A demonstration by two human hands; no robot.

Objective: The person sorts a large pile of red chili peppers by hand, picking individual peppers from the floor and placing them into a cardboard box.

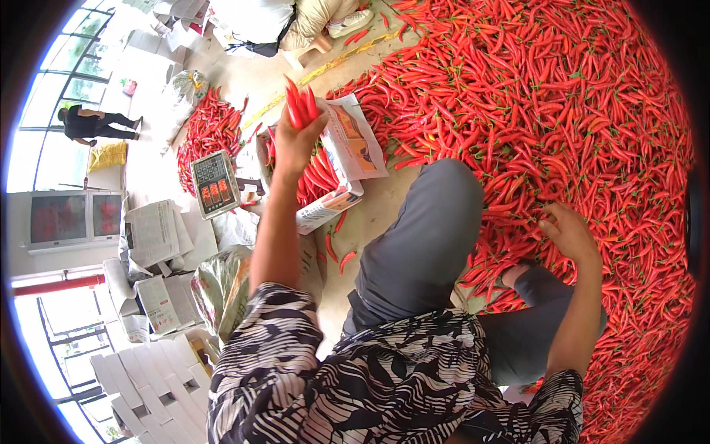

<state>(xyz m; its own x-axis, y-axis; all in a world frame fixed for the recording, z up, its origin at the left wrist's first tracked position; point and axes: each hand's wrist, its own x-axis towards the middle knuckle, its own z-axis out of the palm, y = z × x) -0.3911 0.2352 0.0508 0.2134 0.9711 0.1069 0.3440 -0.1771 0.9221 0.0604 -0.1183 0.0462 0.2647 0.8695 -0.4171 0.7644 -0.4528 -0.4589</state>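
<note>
My left hand [297, 141] grips a small bunch of red chili peppers [299, 106], their tips pointing away from me. It is raised over a carton [328, 210] lined with printed paper [355, 136]. Inside the carton lie more red chilies [319, 177], partly hidden by my forearm. My right hand [571, 233] is at the large heap of red chilies [532, 116], thumb and forefinger apart, with no pepper visible between them. Its other fingers are partly hidden.
A digital scale display [215, 185] stands beside the carton, near a smaller chili pile [211, 125]. Newspapers [150, 230], a woven sack [222, 288] and stacked white boxes [150, 383] lie left. A seated person [310, 28] and a walking person [91, 122] are farther off.
</note>
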